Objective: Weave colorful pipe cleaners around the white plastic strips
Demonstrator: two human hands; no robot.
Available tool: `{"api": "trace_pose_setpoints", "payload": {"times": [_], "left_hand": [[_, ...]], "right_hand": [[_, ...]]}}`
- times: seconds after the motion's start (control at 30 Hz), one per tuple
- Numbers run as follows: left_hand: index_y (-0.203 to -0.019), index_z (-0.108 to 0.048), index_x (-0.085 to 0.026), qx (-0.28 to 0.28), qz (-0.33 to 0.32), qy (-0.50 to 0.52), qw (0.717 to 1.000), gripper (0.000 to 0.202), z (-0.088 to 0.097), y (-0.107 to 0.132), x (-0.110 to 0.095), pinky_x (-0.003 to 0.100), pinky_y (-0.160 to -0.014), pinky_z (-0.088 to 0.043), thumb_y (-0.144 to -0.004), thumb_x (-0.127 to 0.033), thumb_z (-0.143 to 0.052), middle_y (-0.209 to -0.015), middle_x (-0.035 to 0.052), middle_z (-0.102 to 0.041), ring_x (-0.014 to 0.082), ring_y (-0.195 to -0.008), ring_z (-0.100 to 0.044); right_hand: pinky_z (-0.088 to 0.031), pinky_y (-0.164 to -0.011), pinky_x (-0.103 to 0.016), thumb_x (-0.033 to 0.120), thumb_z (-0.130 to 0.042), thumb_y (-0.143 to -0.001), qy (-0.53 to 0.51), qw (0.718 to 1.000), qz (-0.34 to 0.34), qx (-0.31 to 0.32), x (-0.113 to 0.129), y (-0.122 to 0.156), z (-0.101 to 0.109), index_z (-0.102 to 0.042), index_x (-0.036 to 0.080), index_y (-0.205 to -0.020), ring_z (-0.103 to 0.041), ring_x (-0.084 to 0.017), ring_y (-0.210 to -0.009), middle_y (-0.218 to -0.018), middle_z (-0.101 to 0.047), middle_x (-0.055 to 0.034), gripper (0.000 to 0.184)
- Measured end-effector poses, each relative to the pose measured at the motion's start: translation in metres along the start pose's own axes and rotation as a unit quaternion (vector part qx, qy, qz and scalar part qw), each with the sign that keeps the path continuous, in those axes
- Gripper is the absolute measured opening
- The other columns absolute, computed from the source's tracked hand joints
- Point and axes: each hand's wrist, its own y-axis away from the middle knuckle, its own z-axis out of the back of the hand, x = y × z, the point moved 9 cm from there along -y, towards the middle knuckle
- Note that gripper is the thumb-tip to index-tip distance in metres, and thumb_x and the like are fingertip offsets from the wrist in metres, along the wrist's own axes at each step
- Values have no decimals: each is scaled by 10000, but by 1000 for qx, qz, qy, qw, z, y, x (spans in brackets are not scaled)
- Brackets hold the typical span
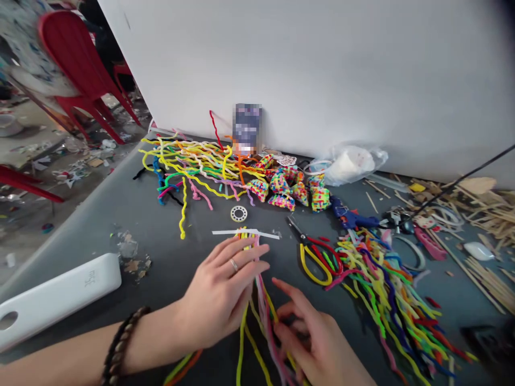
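Observation:
A strip of white tape (245, 232) fixes the top ends of several fuzzy pipe cleaners (263, 305) in yellow, pink and lilac to the dark table. My left hand (219, 287) lies across them just below the tape, fingers stretched and slightly apart; its thumb is mostly hidden. Lower right, my right hand (303, 327) has its thumb and curled fingers closed on the strands, with the index finger pointing out. Loose strand ends hang toward the lower edge of the view. A small white ring with holes (238, 213) lies just beyond the tape.
Scissors (316, 257) and a heap of coloured pipe cleaners (394, 305) lie right. Behind are more pipe cleaners (193, 161), bundled colourful pieces (281, 185), a blue glue gun (352, 214) and a plastic bag (356, 161). A white power bank (60, 297) lies left; wooden sticks (483, 279) lie far right.

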Motion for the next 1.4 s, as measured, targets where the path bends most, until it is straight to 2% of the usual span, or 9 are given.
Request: {"api": "trace_pose_setpoints", "payload": {"times": [0.27,0.43,0.57,0.73,0.87,0.97,1.1,1.2,1.4], "left_hand": [[-1601,-373,-190,152,-1,-127,980,582,-50,28,16,544,-1261,-362,-1028,-217,-476,-1715,69,-287,297,-1595,-248],[-1585,-391,-106,112,18,-213,970,585,-65,32,4,510,-1243,-381,-1042,-302,-483,-1709,133,-282,341,-1575,-291],[-1554,-429,-75,103,23,-228,968,591,-68,30,0,503,-1242,-374,-1049,-377,-487,-1705,181,-263,368,-1570,-290],[-1618,-270,-43,89,46,-183,978,633,-64,27,10,445,-1260,-365,-1024,-188,-433,-1691,166,-309,299,-1580,-283],[-1645,-143,-48,68,87,-83,990,672,-52,25,21,387,-1260,-385,-1020,-133,-372,-1657,154,-396,201,-1569,-322],[-1656,-146,-100,61,84,-64,993,665,-47,25,23,461,-1289,-340,-1034,-149,-375,-1677,135,-359,214,-1590,-263],[-1631,-271,-132,67,38,-108,991,609,-49,27,16,508,-1288,-331,-1034,-154,-391,-1689,117,-329,248,-1589,-261],[-1571,-395,-107,57,24,-140,988,542,-50,26,15,470,-1270,-370,-1036,-189,-416,-1670,131,-366,259,-1568,-321],[-1507,-484,-75,36,11,-187,982,488,-49,25,14,431,-1216,-443,-1062,-264,-423,-1612,150,-466,271,-1498,-455]], "right_hand": [[-496,-469,-201,538,-591,-968,-257,960,-107,-27,-20,11,-9,-492,310,-1520,-712,-151,-692,-1043,-655,-44,606],[-574,-644,-261,357,-490,-1029,76,994,60,-52,-6,8,10,-696,281,-1312,-736,-173,-712,-985,-748,-60,358],[-537,-636,-251,216,-543,-987,323,922,195,-88,20,10,9,-713,304,-1223,-759,-185,-730,-883,-764,-5,304],[-432,-497,-284,392,-568,-1006,416,870,219,-151,45,8,3,-640,253,-1006,-723,-207,-610,-751,-722,6,157],[-396,-490,-299,567,-551,-974,403,874,216,-166,52,5,-8,-554,237,-941,-700,-227,-579,-702,-682,-9,332],[-364,-518,-296,354,-539,-964,388,891,172,-163,46,-2,-12,-545,237,-911,-692,-227,-591,-716,-686,-20,128],[-376,-558,-252,248,-470,-976,173,982,67,-16,25,-19,-21,-592,231,-960,-663,-168,-630,-764,-715,-5,124],[-355,-520,-225,319,-474,-1002,-1,999,-12,53,15,-23,-24,-596,222,-1000,-565,-126,-551,-696,-670,34,156],[-268,-492,-249,284,-435,-1005,147,987,50,-50,25,-18,5,-597,232,-1077,-476,-130,-494,-579,-543,75,185]]}}
